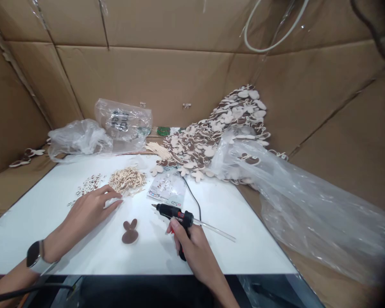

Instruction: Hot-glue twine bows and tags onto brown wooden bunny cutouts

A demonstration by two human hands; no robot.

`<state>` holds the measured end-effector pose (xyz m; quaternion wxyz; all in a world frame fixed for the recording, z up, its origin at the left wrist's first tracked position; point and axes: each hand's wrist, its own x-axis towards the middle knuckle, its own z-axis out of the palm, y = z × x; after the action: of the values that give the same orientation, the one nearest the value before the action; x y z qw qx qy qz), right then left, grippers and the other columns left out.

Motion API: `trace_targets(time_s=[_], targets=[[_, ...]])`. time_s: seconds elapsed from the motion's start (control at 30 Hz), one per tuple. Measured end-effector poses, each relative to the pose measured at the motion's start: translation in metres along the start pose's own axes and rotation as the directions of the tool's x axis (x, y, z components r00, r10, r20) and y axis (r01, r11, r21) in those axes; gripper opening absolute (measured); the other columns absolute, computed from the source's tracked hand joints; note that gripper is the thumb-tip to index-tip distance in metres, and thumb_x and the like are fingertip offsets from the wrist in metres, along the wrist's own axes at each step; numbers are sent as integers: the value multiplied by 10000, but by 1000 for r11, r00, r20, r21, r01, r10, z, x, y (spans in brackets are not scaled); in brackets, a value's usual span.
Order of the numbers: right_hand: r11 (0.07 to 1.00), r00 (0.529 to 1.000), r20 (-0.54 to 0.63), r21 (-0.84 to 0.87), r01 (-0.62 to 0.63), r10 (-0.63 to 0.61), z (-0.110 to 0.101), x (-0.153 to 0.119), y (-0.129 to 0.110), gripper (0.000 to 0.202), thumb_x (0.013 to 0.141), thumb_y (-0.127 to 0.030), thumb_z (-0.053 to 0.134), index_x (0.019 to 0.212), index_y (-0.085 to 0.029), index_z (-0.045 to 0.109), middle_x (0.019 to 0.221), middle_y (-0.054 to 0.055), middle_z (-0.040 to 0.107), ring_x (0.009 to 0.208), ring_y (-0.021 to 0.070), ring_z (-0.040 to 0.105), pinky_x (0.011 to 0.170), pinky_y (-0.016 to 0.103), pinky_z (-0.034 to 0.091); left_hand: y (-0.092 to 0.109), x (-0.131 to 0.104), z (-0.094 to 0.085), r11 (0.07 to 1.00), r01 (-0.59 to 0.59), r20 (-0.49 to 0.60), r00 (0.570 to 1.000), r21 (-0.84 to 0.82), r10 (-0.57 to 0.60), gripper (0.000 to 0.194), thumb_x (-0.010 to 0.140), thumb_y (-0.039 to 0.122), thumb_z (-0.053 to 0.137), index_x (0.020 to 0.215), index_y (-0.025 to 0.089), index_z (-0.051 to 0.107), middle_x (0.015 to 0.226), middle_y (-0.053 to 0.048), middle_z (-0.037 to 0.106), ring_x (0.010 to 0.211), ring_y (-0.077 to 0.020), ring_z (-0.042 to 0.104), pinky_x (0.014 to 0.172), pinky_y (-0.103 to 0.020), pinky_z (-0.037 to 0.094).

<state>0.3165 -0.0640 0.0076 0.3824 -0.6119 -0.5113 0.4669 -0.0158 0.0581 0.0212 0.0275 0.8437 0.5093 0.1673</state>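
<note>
My right hand [190, 243] is wrapped around the handle of a black glue gun [173, 212]. Its nozzle points left over the white tabletop, and a clear glue stick [214, 230] sticks out of the back. On the left, my left hand [91, 208] lies low over the table with its fingers stretched out and thumb apart. Its fingertips are at the near edge of a heap of small cream bows or string pieces [127, 179]. Between the two hands, a brown bunny-shaped piece [130, 233] with a pale edge lies flat.
Small brown bits [89, 184] lie scattered behind my left hand. A printed plastic packet [167, 188] lies near the gun's cord. A large pile of bunny pieces [208, 132] rises at the back right, beside plastic sheeting [291, 201]. Clear bags [83, 139] and cardboard walls [167, 81] stand behind.
</note>
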Motion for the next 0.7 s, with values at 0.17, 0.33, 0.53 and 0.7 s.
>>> trace_targets(time_s=[0.17,0.33,0.53,0.7], targets=[[1000,1000,-2,-9,-2,2,-1,-2,2,641,1134,-815,522,1005,-238,770,702,-27,591,726,240,634,752,344,490,9,17,13,999,-19,15,1000,40,18,459,1171,539,499,1145,323,903,1270,-67,853,956,-290,814,756,-352,565],[999,1000,4,-20,26,-26,-2,-5,3,620,1147,-801,537,1032,-249,794,693,-20,634,715,246,633,746,349,482,12,20,11,1000,13,30,999,19,-13,435,1155,514,467,1122,295,842,1233,-56,853,907,-288,806,733,-366,552],[998,1000,-9,-58,-8,8,-2,-5,0,685,1093,-795,589,674,-256,657,706,31,707,754,261,699,813,373,507,18,9,-3,981,76,64,996,-180,-65,522,1173,697,449,1149,296,782,1136,-34,861,847,-238,807,737,-320,588],[1000,995,-92,-8,29,-29,10,-3,-9,561,1055,-725,655,727,-270,665,722,42,776,829,290,741,878,399,538,27,-9,-13,937,58,104,994,-344,-23,508,1189,698,469,1107,293,764,1116,-50,855,970,-262,819,835,-318,591]])
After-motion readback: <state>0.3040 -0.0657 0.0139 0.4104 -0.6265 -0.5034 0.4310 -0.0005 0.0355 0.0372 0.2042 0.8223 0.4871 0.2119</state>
